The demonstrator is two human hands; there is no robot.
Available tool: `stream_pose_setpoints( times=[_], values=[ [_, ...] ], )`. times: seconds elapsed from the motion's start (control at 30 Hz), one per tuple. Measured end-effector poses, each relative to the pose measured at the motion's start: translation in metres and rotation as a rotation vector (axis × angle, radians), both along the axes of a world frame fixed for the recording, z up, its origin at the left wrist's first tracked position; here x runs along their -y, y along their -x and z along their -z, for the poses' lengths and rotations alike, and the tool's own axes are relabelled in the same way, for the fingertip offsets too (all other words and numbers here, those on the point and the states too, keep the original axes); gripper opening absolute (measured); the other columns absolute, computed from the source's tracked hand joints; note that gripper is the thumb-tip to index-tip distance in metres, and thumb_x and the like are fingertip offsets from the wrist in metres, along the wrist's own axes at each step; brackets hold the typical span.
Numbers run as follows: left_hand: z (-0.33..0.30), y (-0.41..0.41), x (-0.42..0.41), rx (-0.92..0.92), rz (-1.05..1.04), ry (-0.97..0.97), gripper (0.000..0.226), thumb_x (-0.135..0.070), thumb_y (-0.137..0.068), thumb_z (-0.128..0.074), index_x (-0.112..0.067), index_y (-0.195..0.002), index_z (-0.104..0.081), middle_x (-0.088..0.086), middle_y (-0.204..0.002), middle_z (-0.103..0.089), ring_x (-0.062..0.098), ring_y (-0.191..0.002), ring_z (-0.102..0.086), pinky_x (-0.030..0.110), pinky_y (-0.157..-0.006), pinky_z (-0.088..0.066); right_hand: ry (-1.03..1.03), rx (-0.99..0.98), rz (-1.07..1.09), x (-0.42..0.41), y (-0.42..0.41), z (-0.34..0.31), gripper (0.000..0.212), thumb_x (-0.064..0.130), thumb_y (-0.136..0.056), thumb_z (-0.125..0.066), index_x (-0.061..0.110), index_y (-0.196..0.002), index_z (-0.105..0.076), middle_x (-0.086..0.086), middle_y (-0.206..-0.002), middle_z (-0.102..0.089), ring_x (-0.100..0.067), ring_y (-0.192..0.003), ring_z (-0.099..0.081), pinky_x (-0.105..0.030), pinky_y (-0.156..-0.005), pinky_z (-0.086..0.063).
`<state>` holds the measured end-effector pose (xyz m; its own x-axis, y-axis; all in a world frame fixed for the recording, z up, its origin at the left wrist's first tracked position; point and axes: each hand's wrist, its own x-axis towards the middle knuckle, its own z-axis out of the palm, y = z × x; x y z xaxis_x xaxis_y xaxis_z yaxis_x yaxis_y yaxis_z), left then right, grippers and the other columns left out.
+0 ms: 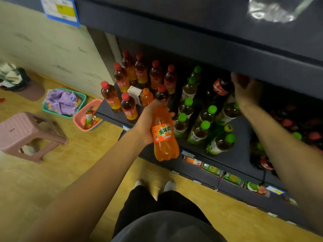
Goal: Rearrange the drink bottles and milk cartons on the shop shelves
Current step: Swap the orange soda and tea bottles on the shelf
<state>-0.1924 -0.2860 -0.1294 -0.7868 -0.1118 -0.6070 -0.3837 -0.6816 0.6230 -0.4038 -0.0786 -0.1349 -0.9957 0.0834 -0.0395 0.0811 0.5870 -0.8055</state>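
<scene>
While gripping orange soda bottle (163, 135), L hand (148, 124) outstretched.

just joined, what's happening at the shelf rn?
A person is restocking a drinks shelf. The left hand grips a large orange soda bottle in front of the shelf, not yet placed. The right hand reaches deep under the upper shelf beside a dark cola bottle; whether it holds anything is hidden. Red-capped tea bottles stand on the left, green-capped ones in the middle. A pink basket sits on the floor.
</scene>
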Motion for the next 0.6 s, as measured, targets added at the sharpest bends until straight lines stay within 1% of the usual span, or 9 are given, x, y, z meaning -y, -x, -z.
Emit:
stream_pose_setpoints(
  times=[0.07,0.1,0.17,0.2,0.27,0.33,0.4,0.5,0.6],
  values=[
    [-0.004,0.006,-0.002,-0.006,0.039,-0.008,0.036,-0.045,-0.090,-0.056,-0.012,-0.105,-0.059,0.007,-0.084,-0.071,0.023,-0.071,-0.067,0.035,-0.071,-0.054,0.151,0.010,0.098,-0.003,-0.005,-0.013,0.050,0.032,-0.101,-0.053,0.009,-0.144,-0.042,-0.006,-0.151,-0.042,-0.022,-0.138,-0.039,-0.024,-0.108,-0.027],
    [-0.006,0.008,-0.004,-0.005,0.050,-0.014,0.035,-0.045,-0.092,-0.055,-0.012,-0.105,-0.059,0.007,-0.084,-0.071,0.023,-0.070,-0.067,0.035,-0.071,-0.054,0.232,0.005,0.136,-0.002,-0.010,-0.021,0.045,0.029,-0.102,-0.051,0.012,-0.143,-0.043,-0.004,-0.147,-0.045,-0.020,-0.134,-0.042,-0.022,-0.104,-0.030],
    [-0.010,0.012,-0.006,0.000,0.073,-0.029,0.033,-0.045,-0.092,-0.055,-0.013,-0.099,-0.062,0.008,-0.086,-0.071,0.023,-0.071,-0.067,0.035,-0.071,-0.054,0.410,0.027,0.204,-0.003,-0.020,-0.031,0.044,0.032,-0.101,-0.052,0.017,-0.142,-0.044,0.002,-0.139,-0.049,-0.011,-0.121,-0.048,-0.023,-0.099,-0.036],
    [-0.013,0.014,-0.008,-0.001,0.092,-0.039,0.031,-0.044,-0.091,-0.057,-0.013,-0.094,-0.062,0.008,-0.086,-0.070,0.023,-0.071,-0.066,0.034,-0.070,-0.053,0.511,0.058,0.228,-0.004,-0.027,-0.035,0.048,0.036,-0.098,-0.056,0.019,-0.142,-0.044,0.003,-0.139,-0.051,-0.010,-0.119,-0.050,-0.024,-0.100,-0.039],
    [-0.019,0.015,-0.012,-0.011,0.132,-0.054,0.028,-0.040,-0.089,-0.059,-0.013,-0.084,-0.062,0.007,-0.082,-0.068,0.022,-0.069,-0.064,0.033,-0.069,-0.052,0.669,0.149,0.242,-0.008,-0.041,-0.039,0.056,0.046,-0.091,-0.063,0.022,-0.140,-0.048,-0.001,-0.134,-0.059,-0.015,-0.115,-0.061,-0.035,-0.102,-0.049],
    [-0.023,0.014,-0.014,-0.022,0.180,-0.057,0.025,-0.038,-0.088,-0.061,-0.013,-0.082,-0.061,0.007,-0.080,-0.067,0.021,-0.067,-0.062,0.031,-0.068,-0.052,0.811,0.228,0.191,-0.012,-0.060,-0.039,0.055,0.051,-0.089,-0.064,0.021,-0.134,-0.053,-0.004,-0.124,-0.066,-0.019,-0.105,-0.069,-0.040,-0.091,-0.056],
    [-0.026,0.012,-0.015,-0.026,0.227,-0.050,0.024,-0.037,-0.087,-0.061,-0.013,-0.083,-0.060,0.006,-0.078,-0.067,0.021,-0.066,-0.062,0.031,-0.067,-0.051,0.890,0.291,0.118,-0.013,-0.083,-0.039,0.054,0.055,-0.089,-0.060,0.019,-0.130,-0.057,-0.007,-0.121,-0.068,-0.022,-0.101,-0.071,-0.042,-0.086,-0.058],
    [-0.028,0.008,-0.008,-0.018,0.311,-0.048,0.024,-0.037,-0.086,-0.063,-0.014,-0.083,-0.059,0.006,-0.079,-0.066,0.021,-0.066,-0.062,0.032,-0.067,-0.052,0.956,0.385,0.090,-0.012,-0.115,-0.035,0.066,0.065,-0.086,-0.057,0.020,-0.134,-0.056,-0.012,-0.123,-0.067,-0.026,-0.100,-0.071,-0.046,-0.090,-0.056],
    [-0.031,0.003,0.004,-0.021,0.389,-0.059,0.025,-0.038,-0.086,-0.064,-0.014,-0.082,-0.059,0.006,-0.079,-0.065,0.021,-0.067,-0.061,0.032,-0.068,-0.052,0.978,0.441,0.114,-0.001,-0.144,-0.036,0.064,0.069,-0.086,-0.053,0.023,-0.131,-0.057,-0.012,-0.116,-0.072,-0.030,-0.101,-0.072,-0.049,-0.092,-0.055]
  ],
)
